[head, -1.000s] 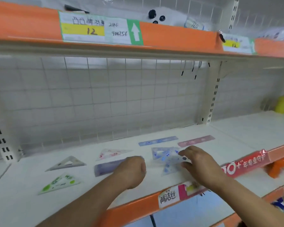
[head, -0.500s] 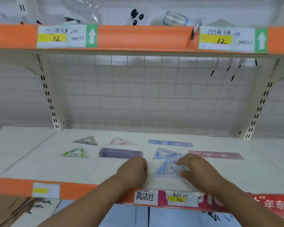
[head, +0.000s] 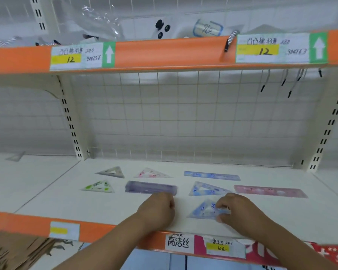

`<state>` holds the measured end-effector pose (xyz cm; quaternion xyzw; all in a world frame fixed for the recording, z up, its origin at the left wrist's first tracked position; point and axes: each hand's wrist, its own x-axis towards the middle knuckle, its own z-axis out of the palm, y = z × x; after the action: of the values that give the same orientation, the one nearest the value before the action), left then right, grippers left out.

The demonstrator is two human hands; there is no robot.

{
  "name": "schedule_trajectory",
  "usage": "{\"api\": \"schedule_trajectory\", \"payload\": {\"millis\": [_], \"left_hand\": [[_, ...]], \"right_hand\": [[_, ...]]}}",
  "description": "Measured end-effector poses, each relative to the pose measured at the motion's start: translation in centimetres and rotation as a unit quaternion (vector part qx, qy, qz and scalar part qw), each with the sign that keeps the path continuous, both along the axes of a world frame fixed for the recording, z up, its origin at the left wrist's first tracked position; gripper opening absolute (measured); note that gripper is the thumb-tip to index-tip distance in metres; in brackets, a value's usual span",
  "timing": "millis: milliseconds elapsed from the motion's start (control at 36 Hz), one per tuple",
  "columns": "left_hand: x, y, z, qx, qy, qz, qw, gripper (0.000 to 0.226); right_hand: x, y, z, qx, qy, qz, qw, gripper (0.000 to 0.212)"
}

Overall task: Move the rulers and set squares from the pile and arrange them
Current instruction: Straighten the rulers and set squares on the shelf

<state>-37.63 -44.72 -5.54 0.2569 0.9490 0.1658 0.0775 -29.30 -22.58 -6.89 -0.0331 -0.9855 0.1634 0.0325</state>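
Set square (head: pixel 201 210), probably light, stiff, slick: right hand (head: pixel 240 213) pinches its corner; left hand (head: pixel 156 209) fisted, empty.

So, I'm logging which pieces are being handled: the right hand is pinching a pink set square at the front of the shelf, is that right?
Not quite. The set square that the right hand pinches at the front of the shelf is blue, not pink, as the head view shows. The pink set square lies in the back row with no hand on it.
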Motion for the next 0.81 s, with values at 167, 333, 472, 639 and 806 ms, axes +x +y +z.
{"api": "schedule_trajectory", "payload": {"millis": [167, 333, 472, 639, 806], "left_hand": [[0.2, 0.5, -0.2, 0.003, -0.002, -0.008, 1.0, 0.021], [0.2, 0.4, 0.0, -0.001, 0.001, -0.008, 1.0, 0.02], [0.0, 0.1, 0.1, -0.005, 0.002, -0.008, 1.0, 0.026], [0.0, -0.2, -0.1, 0.0, 0.002, -0.009, 1.0, 0.015], [0.2, -0.1, -0.1, 0.009, -0.005, -0.011, 1.0, 0.014]], "right_hand": [[0.2, 0.1, 0.1, 0.009, -0.004, 0.004, 1.0, 0.038], [0.0, -0.3, -0.1, 0.023, -0.007, 0.009, 1.0, 0.034], [-0.1, -0.6, -0.2, 0.024, -0.01, 0.006, 1.0, 0.034], [-0.1, -0.8, -0.3, 0.026, -0.008, 0.002, 1.0, 0.031], [-0.1, -1.0, -0.1, 0.026, -0.019, -0.002, 0.999, 0.031]]}}
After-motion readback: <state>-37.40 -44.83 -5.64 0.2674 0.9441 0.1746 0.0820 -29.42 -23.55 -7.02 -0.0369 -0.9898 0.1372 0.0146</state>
